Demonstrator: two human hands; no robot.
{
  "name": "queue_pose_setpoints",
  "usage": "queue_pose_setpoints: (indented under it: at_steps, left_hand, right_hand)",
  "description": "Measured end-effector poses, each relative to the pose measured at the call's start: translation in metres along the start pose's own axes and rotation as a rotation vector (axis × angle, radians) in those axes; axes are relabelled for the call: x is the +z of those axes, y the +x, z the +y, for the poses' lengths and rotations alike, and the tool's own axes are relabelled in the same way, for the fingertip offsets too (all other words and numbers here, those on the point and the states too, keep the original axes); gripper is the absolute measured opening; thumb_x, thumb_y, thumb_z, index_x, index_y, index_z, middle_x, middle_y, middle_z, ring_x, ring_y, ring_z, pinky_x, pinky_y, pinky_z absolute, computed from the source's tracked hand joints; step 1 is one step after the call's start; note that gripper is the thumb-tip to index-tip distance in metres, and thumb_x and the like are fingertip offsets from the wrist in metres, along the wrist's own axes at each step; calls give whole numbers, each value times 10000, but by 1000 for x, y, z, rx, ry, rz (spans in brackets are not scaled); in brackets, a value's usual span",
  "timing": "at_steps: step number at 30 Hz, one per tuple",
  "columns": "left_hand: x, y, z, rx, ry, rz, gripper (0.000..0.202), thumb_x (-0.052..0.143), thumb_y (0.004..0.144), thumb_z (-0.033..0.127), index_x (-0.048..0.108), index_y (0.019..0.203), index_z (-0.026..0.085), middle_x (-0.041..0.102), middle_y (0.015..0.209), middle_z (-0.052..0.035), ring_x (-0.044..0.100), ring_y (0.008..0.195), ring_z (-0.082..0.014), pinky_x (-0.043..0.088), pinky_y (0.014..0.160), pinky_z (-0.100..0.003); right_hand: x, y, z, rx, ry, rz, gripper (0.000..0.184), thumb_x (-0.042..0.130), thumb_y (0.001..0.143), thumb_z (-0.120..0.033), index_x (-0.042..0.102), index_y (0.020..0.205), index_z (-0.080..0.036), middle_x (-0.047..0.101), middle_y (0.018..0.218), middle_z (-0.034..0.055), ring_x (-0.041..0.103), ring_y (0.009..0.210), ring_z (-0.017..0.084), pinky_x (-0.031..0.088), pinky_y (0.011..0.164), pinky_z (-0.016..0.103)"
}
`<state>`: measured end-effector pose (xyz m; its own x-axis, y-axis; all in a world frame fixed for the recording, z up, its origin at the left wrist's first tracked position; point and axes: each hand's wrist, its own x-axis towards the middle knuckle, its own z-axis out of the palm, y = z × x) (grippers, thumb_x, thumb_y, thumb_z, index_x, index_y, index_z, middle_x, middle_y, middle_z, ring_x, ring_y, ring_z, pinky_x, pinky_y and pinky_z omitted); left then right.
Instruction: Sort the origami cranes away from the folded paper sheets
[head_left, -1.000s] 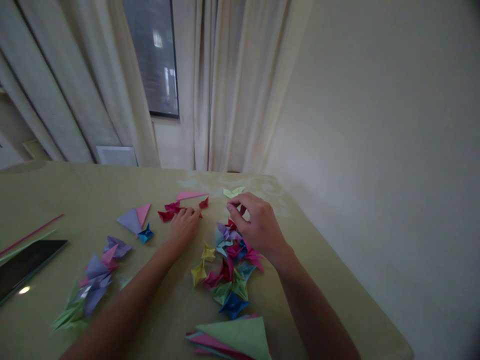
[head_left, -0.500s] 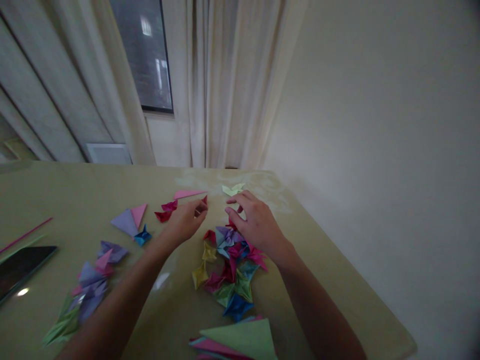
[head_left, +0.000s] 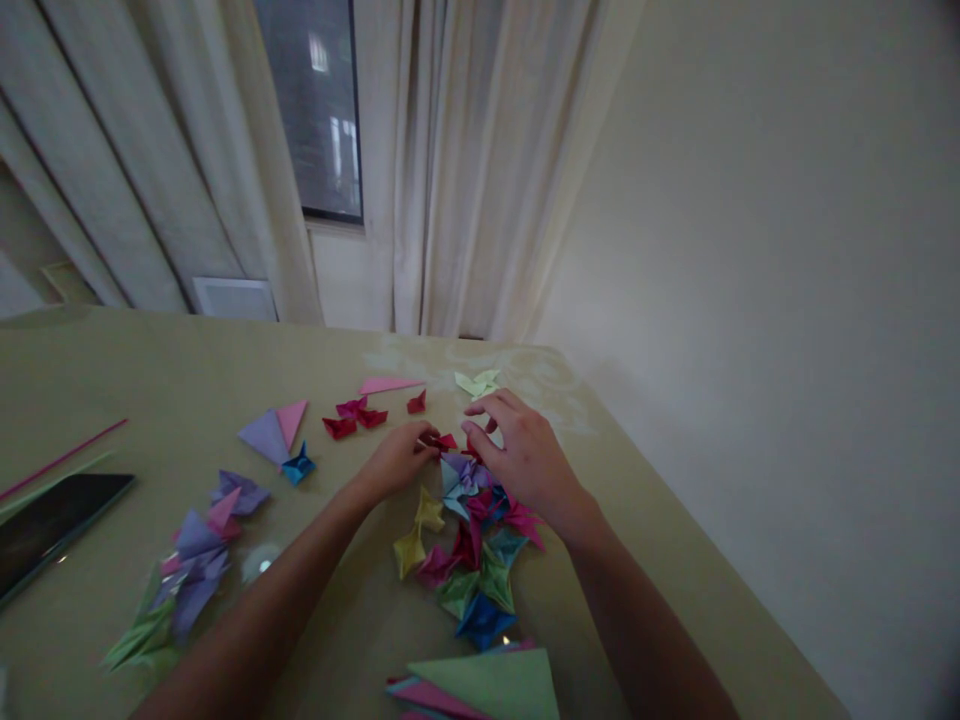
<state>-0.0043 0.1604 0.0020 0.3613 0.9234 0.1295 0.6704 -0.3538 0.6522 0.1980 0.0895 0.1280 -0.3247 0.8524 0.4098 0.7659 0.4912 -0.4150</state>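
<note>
Keeping pressure light seems advised while the red piece (head_left: 448,441) is pinched by the left hand (head_left: 401,460) beside the folded-paper cluster (head_left: 466,545), right hand (head_left: 527,452) held open.

Left hand (head_left: 399,457) at red folded paper (head_left: 448,441); right hand (head_left: 525,450), fingers parted, near colourful paper cluster (head_left: 466,545).

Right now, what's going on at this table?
A person's left hand has its fingertips on a small red paper piece at the far end of a multicoloured cluster of folded paper. The right hand is beside it, thumb and fingers parted. A stack of folded sheets lies at the near end; a dark phone is far left.
</note>
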Motion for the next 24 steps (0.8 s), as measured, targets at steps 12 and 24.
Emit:
queue_pose_setpoints:
  at_steps: [12, 24]
  left_hand:
    - [-54, -23, -42, -200, 524, 252, 363, 454, 965, 143, 754, 1155, 218, 701, 1338, -185, 596, 1288, -415, 354, 1096, -675]
    - [-70, -14, 24, 157, 152, 156, 147, 653, 935, 241, 799, 956, 248, 789, 1022, -47, 723, 985, -229, 517, 895, -338]
  right_hand:
    - [3, 0, -3, -6, -11, -9, 103, 678, 1004, -214, 721, 1096, -201, 719, 1104, 56, 693, 888, 180, 519, 830, 315]
    - [6, 0, -2, -13, 23, -31, 182, 692, 1008, -217, 709, 1188, -199, 732, 1150, 70, 701, 920, 192, 519, 850, 322]
